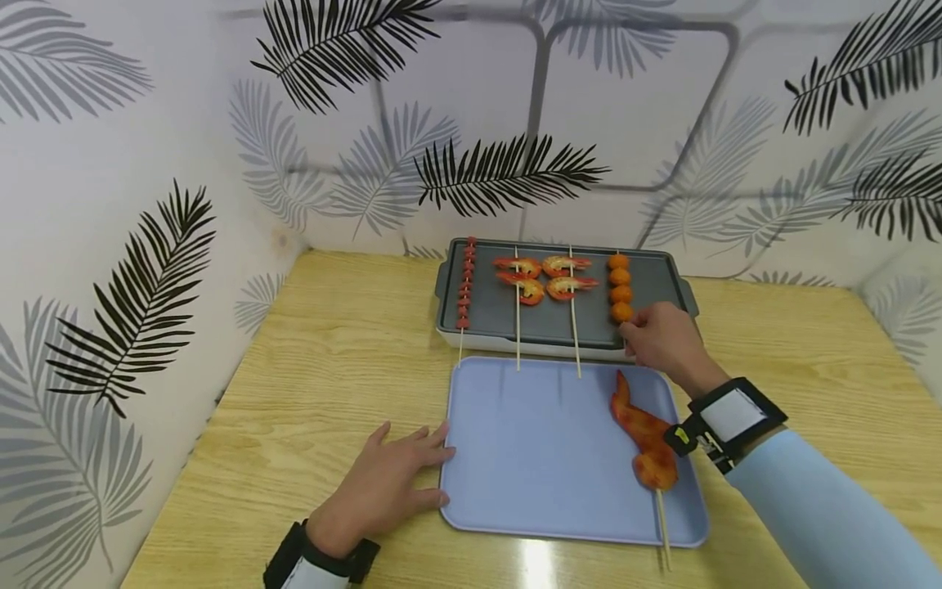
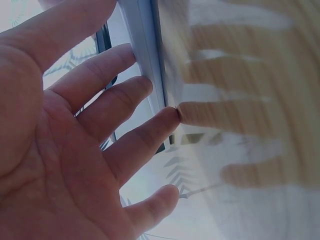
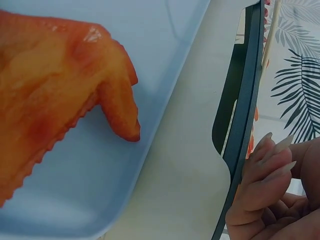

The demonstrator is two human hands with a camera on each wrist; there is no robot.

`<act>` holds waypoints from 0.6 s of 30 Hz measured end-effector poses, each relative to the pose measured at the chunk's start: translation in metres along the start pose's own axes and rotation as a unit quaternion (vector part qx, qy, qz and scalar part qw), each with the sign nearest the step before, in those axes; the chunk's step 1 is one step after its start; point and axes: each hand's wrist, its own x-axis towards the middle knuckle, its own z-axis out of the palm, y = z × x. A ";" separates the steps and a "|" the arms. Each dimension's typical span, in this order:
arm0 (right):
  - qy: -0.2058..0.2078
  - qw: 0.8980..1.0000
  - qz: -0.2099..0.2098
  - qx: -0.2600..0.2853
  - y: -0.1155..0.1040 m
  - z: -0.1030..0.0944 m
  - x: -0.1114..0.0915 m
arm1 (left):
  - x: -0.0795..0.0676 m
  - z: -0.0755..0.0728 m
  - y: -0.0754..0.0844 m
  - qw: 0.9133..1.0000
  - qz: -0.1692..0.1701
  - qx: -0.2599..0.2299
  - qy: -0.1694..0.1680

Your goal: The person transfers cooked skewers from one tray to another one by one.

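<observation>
At the right end of the grill pan my right hand (image 1: 666, 343) pinches the near end of a skewer of orange balls (image 1: 621, 288), which lies on the grill pan (image 1: 486, 319); the stick is mostly hidden by the fingers. The right wrist view shows curled fingers (image 3: 272, 185) by the pan's dark rim. My left hand (image 1: 390, 478) has its fingers spread at the left edge of the blue tray (image 1: 545, 458). In the left wrist view, fingertips (image 2: 145, 86) meet the tray's side. A chicken wing skewer (image 1: 651, 442) lies on the tray's right side.
Two shrimp skewers (image 1: 518, 319) (image 1: 573, 319) lie across the pan's middle, their sticks reaching over the tray's far edge. A skewer of small red pieces (image 1: 465, 286) is at the pan's left. A patterned wall (image 1: 471, 106) stands behind the wooden table (image 1: 324, 352).
</observation>
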 end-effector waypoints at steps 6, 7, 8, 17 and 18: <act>0.013 1.000 -0.027 -0.004 0.003 -0.001 -0.003 | 0.001 0.000 0.000 1.000 -0.006 -0.003 -0.006; 0.015 0.999 -0.032 -0.007 0.004 -0.001 -0.004 | 0.001 0.000 0.000 1.000 -0.006 -0.002 -0.007; 0.015 0.999 -0.035 -0.006 0.006 -0.001 -0.005 | 0.001 0.000 0.000 1.000 -0.006 -0.002 -0.007; 0.032 0.999 -0.041 -0.005 0.016 -0.007 -0.026 | 0.001 -0.001 0.001 1.000 -0.009 -0.001 -0.010; 0.033 0.999 -0.041 0.001 0.017 -0.008 -0.030 | 0.001 -0.001 0.001 1.000 -0.009 -0.002 -0.009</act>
